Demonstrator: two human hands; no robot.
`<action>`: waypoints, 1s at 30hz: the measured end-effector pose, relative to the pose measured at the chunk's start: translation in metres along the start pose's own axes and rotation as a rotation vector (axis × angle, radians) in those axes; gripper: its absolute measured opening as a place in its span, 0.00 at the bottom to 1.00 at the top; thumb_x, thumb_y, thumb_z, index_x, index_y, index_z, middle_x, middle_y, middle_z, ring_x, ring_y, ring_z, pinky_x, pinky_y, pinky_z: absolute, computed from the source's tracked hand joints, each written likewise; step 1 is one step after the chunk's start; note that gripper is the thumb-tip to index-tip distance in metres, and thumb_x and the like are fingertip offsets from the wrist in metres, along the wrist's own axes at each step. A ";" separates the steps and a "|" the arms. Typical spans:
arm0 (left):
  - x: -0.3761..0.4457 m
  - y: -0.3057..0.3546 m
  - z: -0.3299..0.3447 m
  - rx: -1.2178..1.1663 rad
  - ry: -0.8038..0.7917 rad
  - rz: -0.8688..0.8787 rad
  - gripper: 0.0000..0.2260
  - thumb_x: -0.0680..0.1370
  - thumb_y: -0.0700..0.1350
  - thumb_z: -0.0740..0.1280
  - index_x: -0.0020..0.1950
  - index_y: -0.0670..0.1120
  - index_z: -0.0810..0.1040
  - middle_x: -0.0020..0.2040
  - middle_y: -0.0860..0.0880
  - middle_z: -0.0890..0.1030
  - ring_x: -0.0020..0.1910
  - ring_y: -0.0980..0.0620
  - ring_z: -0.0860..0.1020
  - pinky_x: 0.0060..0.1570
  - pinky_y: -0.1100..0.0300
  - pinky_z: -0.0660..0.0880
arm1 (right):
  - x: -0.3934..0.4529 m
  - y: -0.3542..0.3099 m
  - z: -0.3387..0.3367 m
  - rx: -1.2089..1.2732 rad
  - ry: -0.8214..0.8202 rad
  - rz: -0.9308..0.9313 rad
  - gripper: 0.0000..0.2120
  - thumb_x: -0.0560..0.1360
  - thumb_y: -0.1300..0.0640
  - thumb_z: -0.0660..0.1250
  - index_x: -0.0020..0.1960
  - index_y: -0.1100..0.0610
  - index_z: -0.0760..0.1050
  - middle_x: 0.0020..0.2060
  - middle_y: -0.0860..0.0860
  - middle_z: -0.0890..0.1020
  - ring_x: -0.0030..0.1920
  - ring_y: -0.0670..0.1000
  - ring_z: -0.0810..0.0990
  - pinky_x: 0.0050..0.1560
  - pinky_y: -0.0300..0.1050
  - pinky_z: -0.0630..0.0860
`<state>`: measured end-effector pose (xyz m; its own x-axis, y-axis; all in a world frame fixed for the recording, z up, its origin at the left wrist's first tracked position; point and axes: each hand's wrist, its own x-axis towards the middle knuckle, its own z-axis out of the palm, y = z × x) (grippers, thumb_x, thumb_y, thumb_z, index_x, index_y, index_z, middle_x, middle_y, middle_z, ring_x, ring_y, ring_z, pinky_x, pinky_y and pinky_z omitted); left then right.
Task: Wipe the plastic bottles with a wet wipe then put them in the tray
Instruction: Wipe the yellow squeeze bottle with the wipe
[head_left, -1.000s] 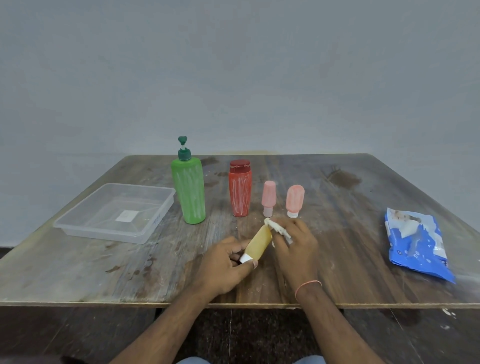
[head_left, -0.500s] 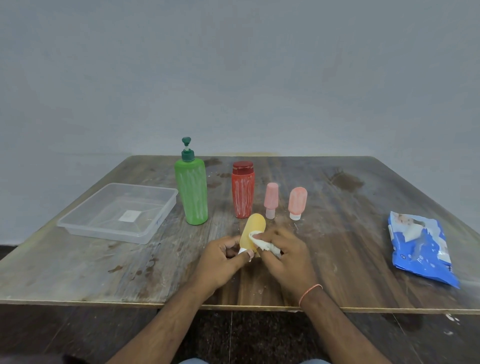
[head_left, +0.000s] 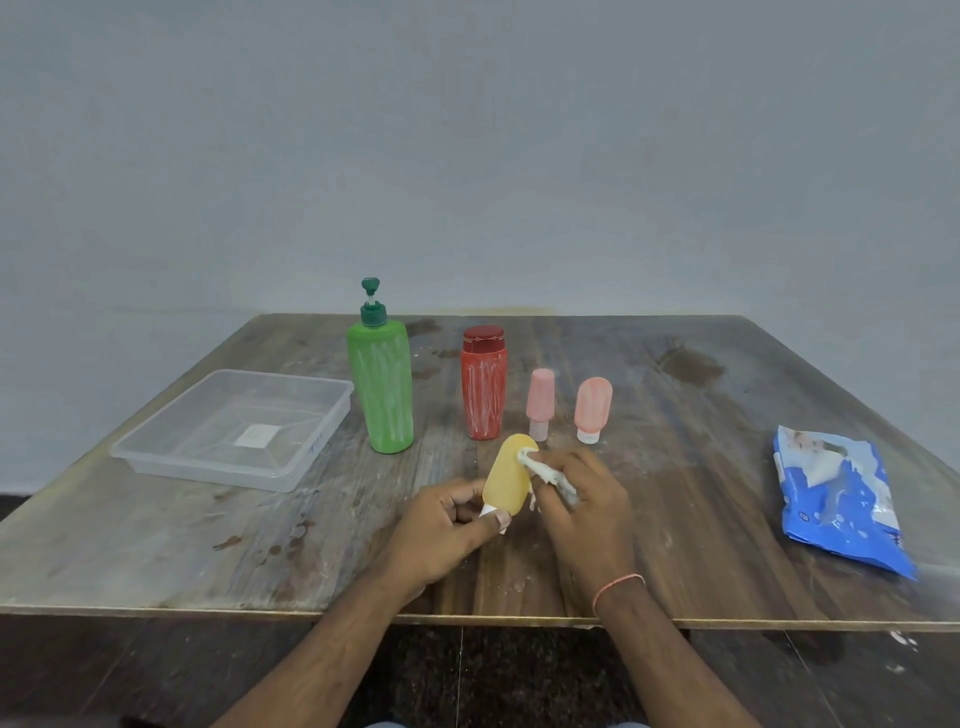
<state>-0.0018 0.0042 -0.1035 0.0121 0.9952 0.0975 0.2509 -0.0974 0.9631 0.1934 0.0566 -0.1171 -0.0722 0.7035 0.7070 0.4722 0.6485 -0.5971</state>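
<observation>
My left hand (head_left: 447, 525) pinches the white cap end of a small yellow bottle (head_left: 506, 478), which stands nearly upright, cap down, above the table. My right hand (head_left: 582, 499) holds a crumpled white wet wipe (head_left: 545, 470) against the bottle's right side near its top. Behind stand a tall green pump bottle (head_left: 384, 384), a red bottle (head_left: 484, 387) and two small pink bottles (head_left: 540, 402) (head_left: 592, 408), all streaked with white marks. The clear plastic tray (head_left: 156, 452) lies at the left with no bottle in it.
A blue pack of wet wipes (head_left: 836, 499) lies at the table's right. The worn wooden table (head_left: 701, 415) has stains, and its front edge runs just under my wrists. A grey wall stands behind.
The yellow bottle has swung from a tilt to nearly upright. My right hand with the wipe has moved from the bottle's top, down to its lower part, then back up its right side.
</observation>
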 end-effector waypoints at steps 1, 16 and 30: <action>0.000 -0.001 0.000 0.000 -0.005 -0.005 0.13 0.80 0.42 0.76 0.64 0.52 0.86 0.50 0.52 0.89 0.47 0.54 0.86 0.54 0.55 0.83 | 0.001 0.001 0.000 0.016 0.026 0.023 0.12 0.78 0.62 0.73 0.59 0.52 0.86 0.50 0.44 0.84 0.50 0.46 0.83 0.46 0.48 0.81; 0.003 0.000 -0.003 -0.238 0.081 -0.037 0.12 0.81 0.39 0.74 0.63 0.51 0.85 0.54 0.49 0.89 0.50 0.54 0.86 0.54 0.55 0.82 | -0.003 -0.009 -0.003 0.156 -0.332 0.049 0.07 0.76 0.57 0.77 0.52 0.48 0.88 0.46 0.37 0.87 0.47 0.43 0.85 0.46 0.38 0.81; 0.003 -0.005 0.005 0.217 -0.016 0.047 0.23 0.72 0.60 0.75 0.67 0.67 0.82 0.54 0.58 0.86 0.51 0.54 0.85 0.55 0.48 0.85 | 0.000 -0.005 -0.001 0.147 0.069 0.263 0.06 0.75 0.57 0.78 0.49 0.48 0.86 0.42 0.39 0.86 0.45 0.44 0.85 0.43 0.47 0.84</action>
<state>0.0014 0.0075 -0.1091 0.0438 0.9899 0.1348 0.4518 -0.1400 0.8811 0.1922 0.0530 -0.1140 0.0982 0.8347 0.5418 0.3342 0.4851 -0.8080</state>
